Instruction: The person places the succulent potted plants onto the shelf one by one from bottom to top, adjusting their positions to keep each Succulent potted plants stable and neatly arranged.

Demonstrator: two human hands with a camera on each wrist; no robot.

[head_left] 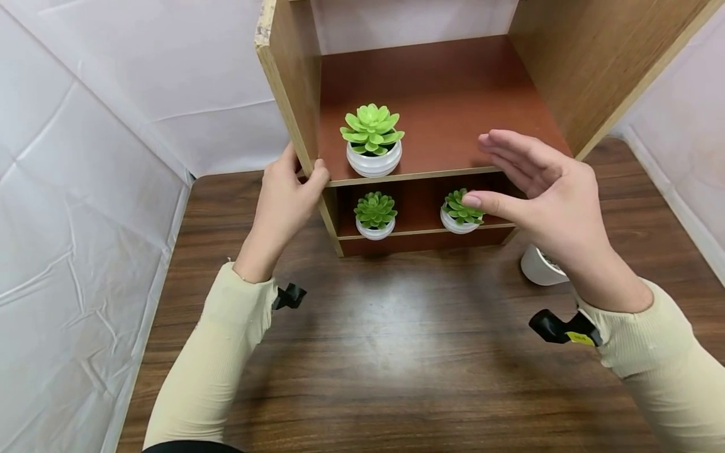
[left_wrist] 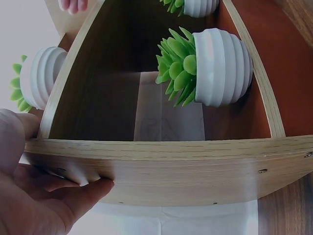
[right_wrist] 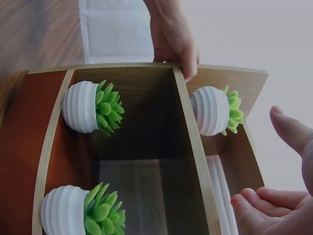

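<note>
My left hand (head_left: pixel 289 198) grips the left side panel of a wooden shelf unit (head_left: pixel 294 94), thumb at the front edge and fingers against the outer face. My right hand (head_left: pixel 552 189) hangs in the air before the right part of the shelf, holding nothing, thumb and fingers spread apart. On the upper board, near the left panel, stands a bright green succulent in a white ribbed pot (head_left: pixel 374 141). Below it, a darker succulent (head_left: pixel 376 215) stands at the left of the lower compartment. Another potted succulent (head_left: pixel 460 212) is at its right, partly behind my right thumb.
A white pot (head_left: pixel 540 267) stands on the dark wood table (head_left: pixel 391 365) to the right of the shelf, partly hidden by my right hand and wrist. White sheeting (head_left: pixel 85 207) hangs at the left and behind. The right side panel (head_left: pixel 600 56) rises beyond my right hand.
</note>
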